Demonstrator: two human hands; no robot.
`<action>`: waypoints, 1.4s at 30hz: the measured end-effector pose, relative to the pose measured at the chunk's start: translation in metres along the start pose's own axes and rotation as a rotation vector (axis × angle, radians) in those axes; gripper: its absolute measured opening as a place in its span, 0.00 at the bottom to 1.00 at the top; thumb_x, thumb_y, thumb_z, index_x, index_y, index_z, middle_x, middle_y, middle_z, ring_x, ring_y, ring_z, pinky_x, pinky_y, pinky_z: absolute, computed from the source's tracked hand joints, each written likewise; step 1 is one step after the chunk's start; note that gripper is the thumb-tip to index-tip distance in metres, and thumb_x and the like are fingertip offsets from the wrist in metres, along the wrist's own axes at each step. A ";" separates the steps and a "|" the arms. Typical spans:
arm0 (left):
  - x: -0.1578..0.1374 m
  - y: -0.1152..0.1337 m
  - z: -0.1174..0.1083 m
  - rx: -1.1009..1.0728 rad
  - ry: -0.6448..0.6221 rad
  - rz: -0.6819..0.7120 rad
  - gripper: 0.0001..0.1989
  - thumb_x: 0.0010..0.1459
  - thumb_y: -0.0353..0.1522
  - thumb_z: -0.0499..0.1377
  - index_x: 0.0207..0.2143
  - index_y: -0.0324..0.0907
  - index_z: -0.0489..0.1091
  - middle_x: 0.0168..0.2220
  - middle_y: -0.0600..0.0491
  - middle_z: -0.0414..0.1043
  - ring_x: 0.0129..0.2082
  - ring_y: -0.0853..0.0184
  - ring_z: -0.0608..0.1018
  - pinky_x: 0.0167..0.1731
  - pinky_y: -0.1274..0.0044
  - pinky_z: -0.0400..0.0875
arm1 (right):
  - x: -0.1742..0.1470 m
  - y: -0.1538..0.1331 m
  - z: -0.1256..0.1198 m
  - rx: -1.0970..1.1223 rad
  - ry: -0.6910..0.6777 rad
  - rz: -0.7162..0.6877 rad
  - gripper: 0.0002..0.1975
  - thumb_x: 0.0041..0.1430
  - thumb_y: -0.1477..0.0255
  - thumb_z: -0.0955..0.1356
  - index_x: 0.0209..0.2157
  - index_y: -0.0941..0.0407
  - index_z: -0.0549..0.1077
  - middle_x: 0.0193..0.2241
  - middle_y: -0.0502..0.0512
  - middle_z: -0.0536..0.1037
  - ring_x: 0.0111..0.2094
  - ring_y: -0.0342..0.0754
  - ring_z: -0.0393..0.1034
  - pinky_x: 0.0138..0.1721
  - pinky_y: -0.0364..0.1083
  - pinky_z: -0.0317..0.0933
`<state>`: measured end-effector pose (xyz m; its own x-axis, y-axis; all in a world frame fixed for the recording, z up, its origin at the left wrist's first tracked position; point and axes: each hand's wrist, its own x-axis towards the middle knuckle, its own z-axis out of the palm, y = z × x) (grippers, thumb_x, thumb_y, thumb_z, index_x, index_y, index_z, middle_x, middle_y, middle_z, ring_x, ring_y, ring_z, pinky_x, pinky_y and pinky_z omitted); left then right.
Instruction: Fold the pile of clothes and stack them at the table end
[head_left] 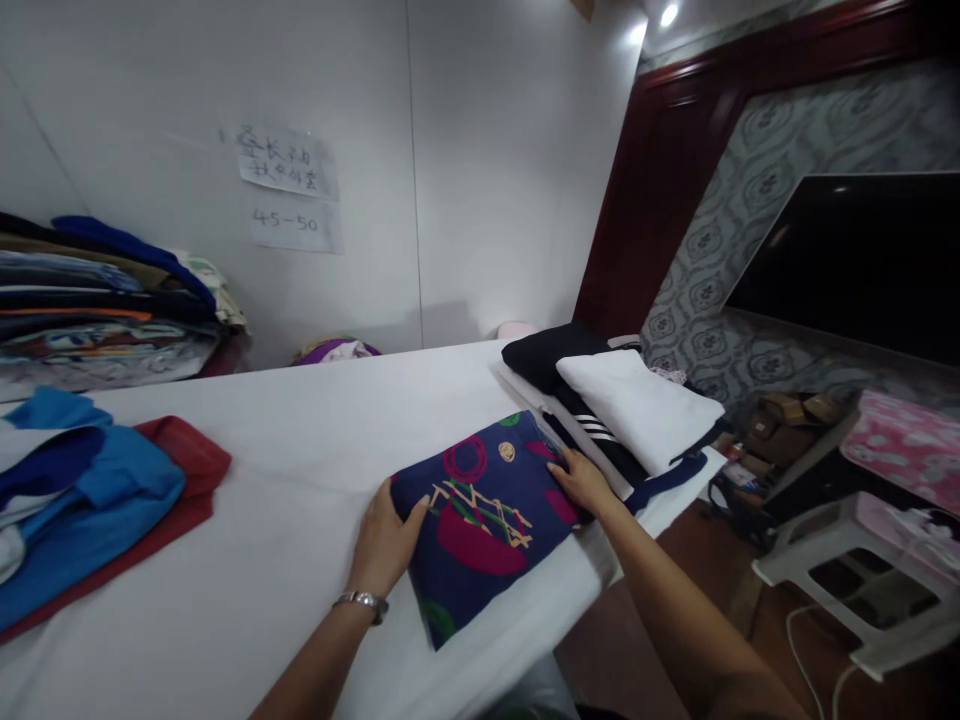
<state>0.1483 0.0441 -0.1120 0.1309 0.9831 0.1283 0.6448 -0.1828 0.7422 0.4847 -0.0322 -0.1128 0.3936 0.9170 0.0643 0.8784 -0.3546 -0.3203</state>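
**Printed garment (480, 525) lying between your two hands, just inside the near edge of the table (300, 500)**

The governing relation is side to side: the folded garment is lying flat, directly between your left hand (386, 535) and your right hand (585, 480), and both are touching it. Its outline is showing nearly square; a long axis is not standing out with certainty. Its lower right side is running roughly parallel to the table's near edge.

Your left hand appears to be gripping the garment's left side, thumb lying on top and fingers passing out of sight around the edge. Your right hand is resting at the right side with fingers bent; whether it is closing on the cloth, you cannot tell from this view.

Your right hand is the nearer to the folded items at the table's right corner, where a white garment (637, 405), a black garment (544, 355) and a striped garment (596, 425) are lying. Room is tight on that side, the striped garment sitting just beside the printed one.

To the left, white table surface is stretching between your left hand and the blue garment (135, 480) and red garment (199, 460), which are lying toward the left edge. More surface is showing toward the back edge.
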 end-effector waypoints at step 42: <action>-0.028 -0.028 -0.041 0.599 -0.005 0.176 0.32 0.61 0.48 0.45 0.60 0.37 0.60 0.62 0.39 0.59 0.62 0.51 0.59 0.59 0.55 0.50 | 0.043 -0.220 0.071 0.039 -0.440 -0.704 0.39 0.60 0.44 0.55 0.66 0.52 0.50 0.67 0.56 0.48 0.67 0.56 0.37 0.63 0.62 0.34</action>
<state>0.0953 0.0225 -0.1094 0.2763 0.9376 0.2111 0.9235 -0.3198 0.2119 0.2889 0.0986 -0.1065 -0.3936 0.9125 -0.1113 0.8666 0.3279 -0.3762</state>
